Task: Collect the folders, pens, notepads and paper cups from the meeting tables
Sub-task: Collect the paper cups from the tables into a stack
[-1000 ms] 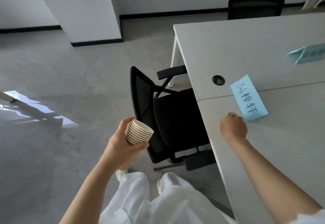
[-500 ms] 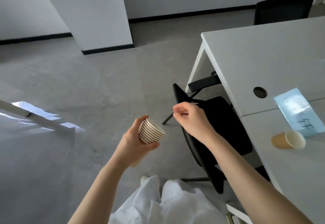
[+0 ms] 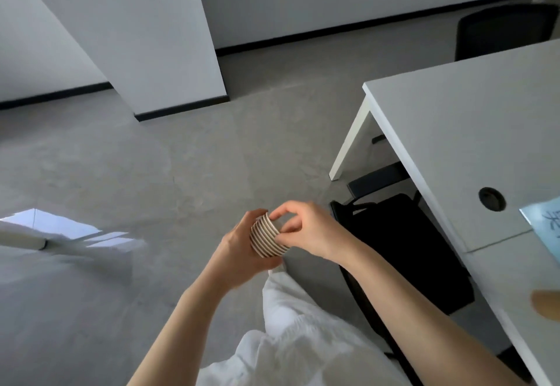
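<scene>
Change: right hand has crossed from mid-air to the cups, and the view has swung left.
Cups: nested stack of brown-and-white paper cups, held above the grey floor, left of the white table; long axis tilted, rims pointing up-right.
Left hand: fingers curled round the stack's base.
Right hand: fingertips pinching the top rim.
Table: brown paper cup at the right edge, blurred.

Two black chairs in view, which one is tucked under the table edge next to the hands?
The nearer black chair, just right of the right hand, its seat partly under the white table. The other chair stands at the table's far side.
</scene>
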A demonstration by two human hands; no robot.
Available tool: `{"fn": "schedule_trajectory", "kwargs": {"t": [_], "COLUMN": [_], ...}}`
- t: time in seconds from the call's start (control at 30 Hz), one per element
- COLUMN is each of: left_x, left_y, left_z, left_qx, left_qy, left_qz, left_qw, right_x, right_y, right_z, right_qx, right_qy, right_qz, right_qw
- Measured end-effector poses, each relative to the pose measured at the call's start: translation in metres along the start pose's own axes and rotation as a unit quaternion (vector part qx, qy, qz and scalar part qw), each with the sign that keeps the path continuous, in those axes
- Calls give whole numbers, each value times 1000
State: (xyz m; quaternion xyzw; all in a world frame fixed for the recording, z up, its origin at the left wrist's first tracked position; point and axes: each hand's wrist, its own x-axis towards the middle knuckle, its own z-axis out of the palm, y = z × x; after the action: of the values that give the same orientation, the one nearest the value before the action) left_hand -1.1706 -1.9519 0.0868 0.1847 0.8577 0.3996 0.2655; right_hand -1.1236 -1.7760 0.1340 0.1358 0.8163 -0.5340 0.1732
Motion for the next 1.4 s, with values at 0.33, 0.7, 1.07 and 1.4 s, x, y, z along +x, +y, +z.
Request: {"fn": "schedule_trajectory", "kwargs": {"t": [0.33, 0.7, 1.07, 1.4], "left_x": [179, 355, 579, 721], "left_y": [39, 42, 105, 207], "left_z": [-58, -126, -188, -119], "left_qx": [7, 27, 117, 115], "left_qy": [-21, -44, -163, -293], "left_qz": [26, 48, 131, 191], "left_qw": [999, 997, 971, 930], "right_x": [147, 286, 400, 427], "right_y": [-39, -49, -76, -28], "right_z": [-109, -189, -297, -394], "right_qx": [7, 27, 98, 132], "right_qy": [52, 226, 411, 497], "right_qz": [1, 53, 171, 291], "right_qw": [999, 972, 890, 807]}}
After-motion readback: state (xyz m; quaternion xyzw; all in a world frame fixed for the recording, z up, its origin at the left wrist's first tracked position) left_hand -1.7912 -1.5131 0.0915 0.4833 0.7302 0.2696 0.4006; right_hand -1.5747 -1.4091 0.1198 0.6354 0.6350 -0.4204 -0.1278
